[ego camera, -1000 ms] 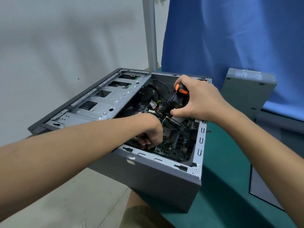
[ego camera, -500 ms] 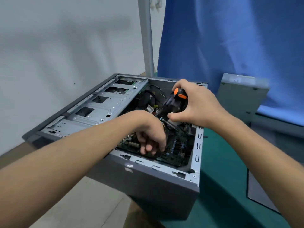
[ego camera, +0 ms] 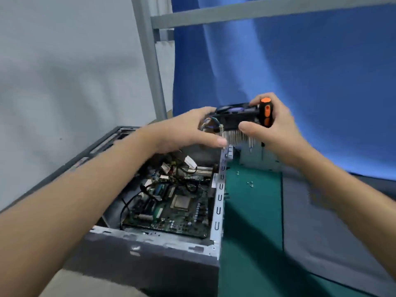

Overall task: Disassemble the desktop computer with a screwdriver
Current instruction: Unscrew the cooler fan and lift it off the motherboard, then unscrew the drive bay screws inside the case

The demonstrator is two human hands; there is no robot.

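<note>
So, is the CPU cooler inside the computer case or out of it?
Out. The left hand and right hand hold the cooler above the case rim; the bare chip shows on the motherboard below.

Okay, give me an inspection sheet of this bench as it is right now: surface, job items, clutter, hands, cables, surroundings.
Surface: green mat beside the case; a grey sheet on its right.
Job's things: open computer case with the motherboard exposed; cooler, a fan over a finned heatsink, held above the case; screwdriver with an orange-black handle.
Clutter: loose screws on the mat; grey metal box behind.
Hands: left hand grips the cooler's left end; right hand grips the screwdriver and the cooler's right end.
Cables: thin wires at the cooler; black cables inside the case.
Surroundings: blue curtain, grey frame post, pale wall.
</note>
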